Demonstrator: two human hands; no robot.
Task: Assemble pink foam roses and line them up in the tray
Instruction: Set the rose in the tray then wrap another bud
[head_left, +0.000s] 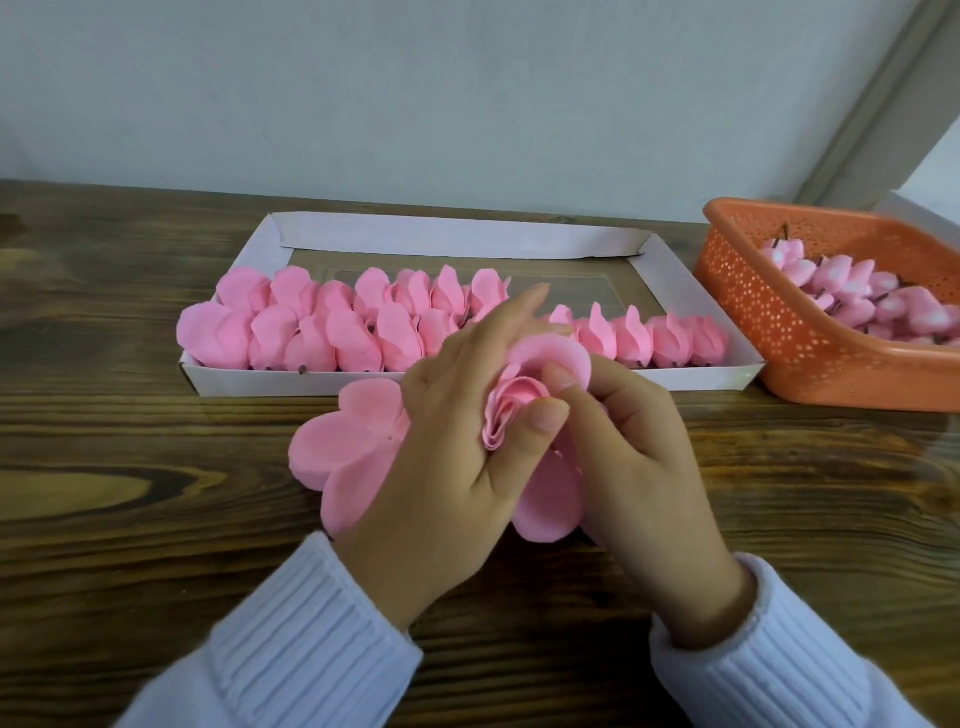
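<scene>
Presently, both hands work at the middle of the table (130, 441), just in front of the tray's near wall.

The left hand (457, 441) grips the unfinished rose (514, 410). Its thumb is curled against the tightly wrapped centre and its fingers reach up behind the outer petals. The right hand (639, 467) meets it from the right, with a fingertip pressed on the inner face of the large outer petal and the other fingers curled beneath the bloom. The rose is held between the two hands, above the table.

Flat pink petal sheets (353, 447) lie on the table under and to the left of the left hand. One more lobe shows below the rose, between the wrists.

The white cardboard tray (260, 376) lies lengthwise toward the far edge of the table. Finished roses (311, 332) stand in it. One row runs along its near wall from the left corner to the right, and a shorter second row behind it covers the left half.

An orange perforated basket (779, 322) sits at the far right corner of the table, just beside the tray, and holds small pink rose buds (857, 291) with dark stems.

Both forearms wear white ribbed sleeves (291, 639).
</scene>
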